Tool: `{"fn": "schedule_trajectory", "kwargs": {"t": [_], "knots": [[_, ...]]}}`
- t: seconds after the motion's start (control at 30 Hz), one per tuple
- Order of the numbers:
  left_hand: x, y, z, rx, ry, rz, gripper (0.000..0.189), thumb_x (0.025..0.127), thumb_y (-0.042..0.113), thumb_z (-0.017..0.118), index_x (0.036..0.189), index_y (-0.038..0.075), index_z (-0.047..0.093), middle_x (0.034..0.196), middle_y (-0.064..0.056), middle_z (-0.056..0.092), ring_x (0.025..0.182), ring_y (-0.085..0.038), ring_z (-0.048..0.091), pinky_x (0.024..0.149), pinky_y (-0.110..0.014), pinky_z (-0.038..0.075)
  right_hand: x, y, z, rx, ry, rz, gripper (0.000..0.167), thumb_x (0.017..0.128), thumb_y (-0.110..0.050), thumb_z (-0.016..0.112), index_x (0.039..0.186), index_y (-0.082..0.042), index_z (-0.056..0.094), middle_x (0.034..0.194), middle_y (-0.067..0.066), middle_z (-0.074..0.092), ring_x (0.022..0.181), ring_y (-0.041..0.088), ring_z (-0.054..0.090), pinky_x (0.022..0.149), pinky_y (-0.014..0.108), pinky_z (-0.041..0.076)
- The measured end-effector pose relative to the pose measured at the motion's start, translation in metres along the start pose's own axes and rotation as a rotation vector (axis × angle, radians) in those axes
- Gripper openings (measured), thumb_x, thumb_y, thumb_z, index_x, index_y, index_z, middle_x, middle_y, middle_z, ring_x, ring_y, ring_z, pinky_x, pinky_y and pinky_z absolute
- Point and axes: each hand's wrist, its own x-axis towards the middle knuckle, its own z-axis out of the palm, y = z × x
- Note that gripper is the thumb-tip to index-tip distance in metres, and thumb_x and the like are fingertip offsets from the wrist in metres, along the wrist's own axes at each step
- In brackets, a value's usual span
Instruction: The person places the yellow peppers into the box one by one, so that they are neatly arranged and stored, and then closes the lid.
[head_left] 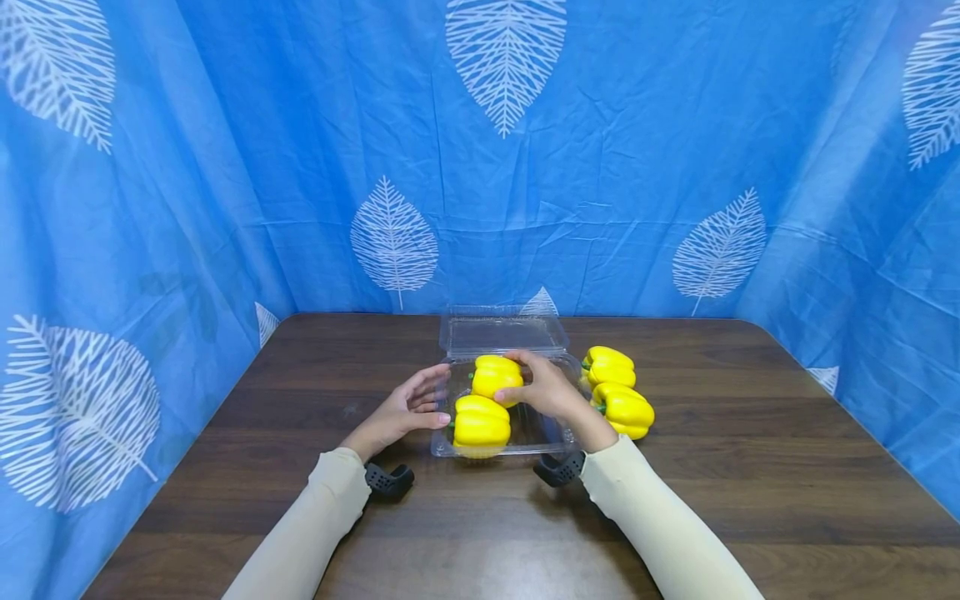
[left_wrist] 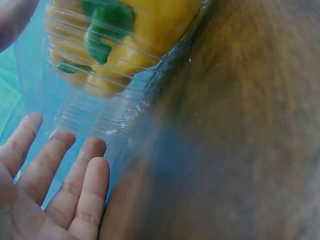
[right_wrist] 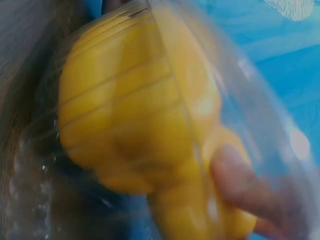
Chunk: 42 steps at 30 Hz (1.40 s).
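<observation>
While the left hand (head_left: 402, 414) is spread, the right (head_left: 550, 388) pinches one pepper (head_left: 493, 376) of four.

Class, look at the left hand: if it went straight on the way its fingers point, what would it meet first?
The left hand would likely meet the clear container's left wall first; whether they already touch is unclear.

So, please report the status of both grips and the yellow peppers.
Right grip holds rear blocky yellow bell pepper inside clear plastic box. Left grip at box's left side. Second yellow pepper inside, nearer; two more right of box. No obstruction visible.
</observation>
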Motion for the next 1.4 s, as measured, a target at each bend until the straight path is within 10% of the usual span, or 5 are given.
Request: {"fn": "schedule_trajectory", "kwargs": {"t": [1.4], "knots": [[-0.001, 0.006, 0.001, 0.019, -0.047, -0.022, 0.086, 0.101, 0.017, 0.073, 0.171, 0.006, 0.025, 0.176, -0.021, 0.028, 0.157, -0.043, 0.036, 0.129, -0.057, 0.031, 0.008, -0.013, 0.020, -0.054, -0.080, -0.136, 0.056, 0.102, 0.005, 0.069, 0.156, 0.003, 0.054, 0.151, 0.026, 0.060, 0.131, 0.044, 0.061, 0.107, 0.056, 0.056]]}}
